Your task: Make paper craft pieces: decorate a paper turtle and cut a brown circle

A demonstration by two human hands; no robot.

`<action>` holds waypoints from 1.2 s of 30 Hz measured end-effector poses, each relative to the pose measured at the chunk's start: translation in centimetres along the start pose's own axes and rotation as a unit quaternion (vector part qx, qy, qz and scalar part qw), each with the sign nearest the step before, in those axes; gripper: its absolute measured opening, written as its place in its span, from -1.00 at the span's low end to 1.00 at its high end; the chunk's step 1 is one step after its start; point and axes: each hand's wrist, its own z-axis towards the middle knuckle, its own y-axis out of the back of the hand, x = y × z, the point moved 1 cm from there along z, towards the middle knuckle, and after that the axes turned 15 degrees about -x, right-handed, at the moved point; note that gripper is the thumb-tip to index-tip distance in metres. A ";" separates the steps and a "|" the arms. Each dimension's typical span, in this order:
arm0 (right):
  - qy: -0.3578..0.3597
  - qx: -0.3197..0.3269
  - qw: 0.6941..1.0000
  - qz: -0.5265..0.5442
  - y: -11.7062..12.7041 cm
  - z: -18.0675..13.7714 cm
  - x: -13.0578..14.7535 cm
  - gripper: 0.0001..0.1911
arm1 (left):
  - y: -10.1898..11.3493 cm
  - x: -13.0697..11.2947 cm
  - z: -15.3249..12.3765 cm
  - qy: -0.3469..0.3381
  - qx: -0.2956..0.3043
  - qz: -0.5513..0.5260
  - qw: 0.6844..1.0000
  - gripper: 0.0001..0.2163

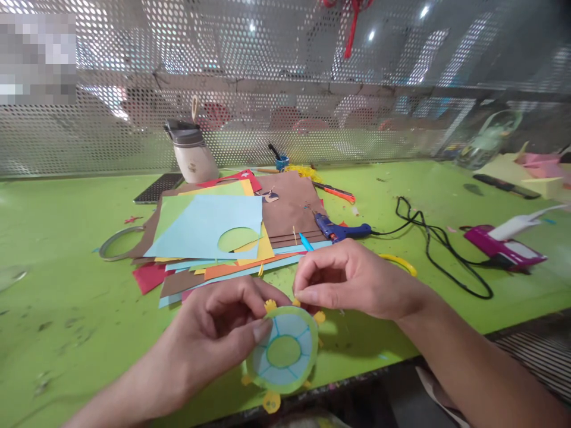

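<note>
My left hand (pixel 218 333) holds a round paper turtle (pixel 283 351) by its upper left edge, thumb pressed on its light blue and green shell. Yellow paper feet and a yellow head stick out around the shell. My right hand (pixel 352 279) pinches at the turtle's top edge with thumb and fingertips, touching a small yellow piece there. Both hands hover just above the near edge of the green table (pixel 66 285).
A stack of coloured paper sheets (pixel 209 238) lies behind my hands. A blue glue gun (pixel 339 229) with a black cord (pixel 437 249) rests to the right. A tape ring (pixel 118 242), a lidded cup (pixel 191 151), a pink tool (pixel 504 246) and a perforated metal screen (pixel 285 89) are farther off.
</note>
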 end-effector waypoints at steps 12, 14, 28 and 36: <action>-0.002 0.000 1.000 -0.006 0.0 -0.1 -0.1 -0.78 | 0.1 -0.1 0.0 0.013 -0.002 0.021 1.000 -0.86; -0.002 -0.001 1.000 -0.009 0.0 -0.1 -0.1 -0.78 | 0.0 -0.1 0.0 0.011 -0.008 0.024 1.000 -0.84; 0.004 0.000 1.000 -0.006 0.0 0.0 0.0 -0.79 | -0.2 -0.1 -0.1 0.009 -0.022 0.029 0.999 -0.80; -0.009 0.000 1.000 0.003 0.1 0.1 -0.3 -0.77 | -0.9 -0.2 -0.3 0.015 -0.056 -0.006 0.998 -0.79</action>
